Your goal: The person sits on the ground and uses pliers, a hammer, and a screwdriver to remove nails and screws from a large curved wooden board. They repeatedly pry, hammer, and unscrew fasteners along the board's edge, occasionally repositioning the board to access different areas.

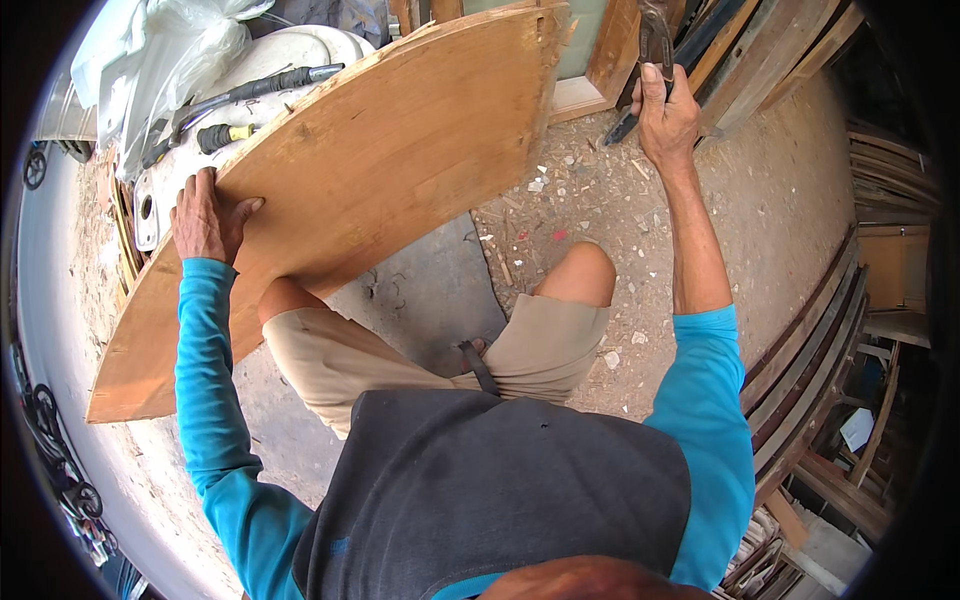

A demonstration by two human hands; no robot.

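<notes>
A large wooden panel stands on edge, tilted, in front of me on the left, beside my left knee. My left hand grips its upper edge, with the fingers over the far side and the thumb on the near face. Farther off on the right, my right hand is closed around a dark metal tool that looks like pliers. The tool is raised, and its upper end is cut off by the frame's top rim. Apart from the panel, the right hand touches no board.
Behind the panel, a white surface holds a long black-handled tool, a black-and-yellow handled tool and a clear plastic bag. Wood chips litter the floor. Timber leans at the far right, with stacked boards at right.
</notes>
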